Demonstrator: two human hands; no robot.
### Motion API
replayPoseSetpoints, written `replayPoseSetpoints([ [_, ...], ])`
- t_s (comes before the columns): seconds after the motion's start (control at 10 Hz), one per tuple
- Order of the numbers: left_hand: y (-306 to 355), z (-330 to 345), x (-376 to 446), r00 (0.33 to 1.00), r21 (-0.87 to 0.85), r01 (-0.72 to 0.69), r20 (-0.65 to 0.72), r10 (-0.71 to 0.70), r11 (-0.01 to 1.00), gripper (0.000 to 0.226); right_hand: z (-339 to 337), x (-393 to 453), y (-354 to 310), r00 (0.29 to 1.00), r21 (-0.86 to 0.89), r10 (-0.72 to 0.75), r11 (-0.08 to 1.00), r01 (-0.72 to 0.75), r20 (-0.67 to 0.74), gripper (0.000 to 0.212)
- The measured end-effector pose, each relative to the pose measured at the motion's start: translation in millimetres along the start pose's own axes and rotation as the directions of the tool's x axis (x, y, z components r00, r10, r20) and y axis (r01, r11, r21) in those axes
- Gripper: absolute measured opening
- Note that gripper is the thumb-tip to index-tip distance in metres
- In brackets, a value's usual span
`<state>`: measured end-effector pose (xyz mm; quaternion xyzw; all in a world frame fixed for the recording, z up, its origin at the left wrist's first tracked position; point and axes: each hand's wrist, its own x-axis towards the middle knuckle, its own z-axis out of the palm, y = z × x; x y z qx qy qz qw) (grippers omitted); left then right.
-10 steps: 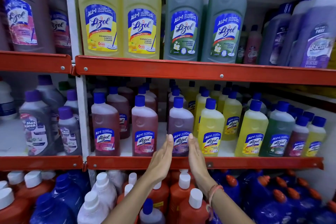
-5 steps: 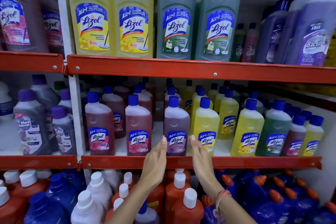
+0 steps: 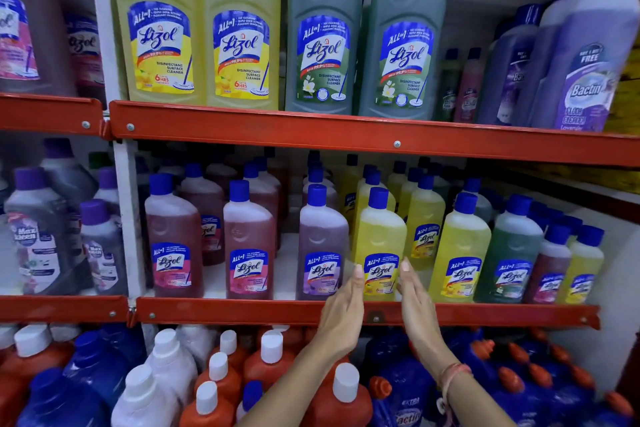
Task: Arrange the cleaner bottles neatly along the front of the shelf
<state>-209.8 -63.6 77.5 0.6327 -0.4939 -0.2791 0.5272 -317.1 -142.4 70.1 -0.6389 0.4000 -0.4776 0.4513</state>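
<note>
- Now both hands are flat and open, palms facing each other: the left hand (image 3: 341, 315) and right hand (image 3: 417, 308) flank the yellow bottle (image 3: 379, 253), fingertips at its label, gripping nothing.
- That bottle stands upright, long axis vertical, straight ahead between the palms at the front of the middle shelf (image 3: 485, 314); neither hand looks clearly nearer.
- The purple bottle (image 3: 322, 246) stands just beside it on the left, another yellow bottle (image 3: 460, 256) to the right.
</note>
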Motion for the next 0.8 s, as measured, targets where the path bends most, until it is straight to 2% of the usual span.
replayPoseSetpoints([
  [0.2, 10, 3, 4, 1.0, 0.075, 0.02, -0.01, -0.019, 0.997, 0.076, -8, 0, -4, 1.0, -0.037, -0.011, 0.999, 0.011, 0.003, 0.069],
  [0.4, -3, 8, 16, 0.999, -0.02, 0.045, -0.016, -0.045, 0.999, 0.105, -17, -4, -3, 1.0, -0.058, -0.009, 0.998, 0.009, -0.002, 0.077],
  [0.5, -7, 9, 20, 0.999, -0.068, 0.046, -0.005, -0.046, 0.997, 0.098, -17, -4, -3, 1.0, -0.047, -0.005, 0.999, 0.005, -0.001, 0.076],
  [0.6, -8, 8, 20, 0.998, -0.058, 0.062, 0.013, -0.061, 0.996, 0.094, -16, -4, -3, 1.0, -0.053, -0.004, 0.999, 0.004, -0.004, 0.072],
  [0.7, -2, 1, 13, 0.997, -0.028, 0.06, 0.05, -0.059, 0.998, 0.088, -19, -4, -1, 1.0, -0.05, -0.017, 0.999, 0.017, 0.005, 0.077],
  [0.8, 2, -8, 6, 0.999, 0.013, -0.023, 0.05, 0.023, 1.0, 0.062, -24, 2, -2, 0.997, -0.082, -0.065, 0.995, 0.063, -0.028, 0.07],
])
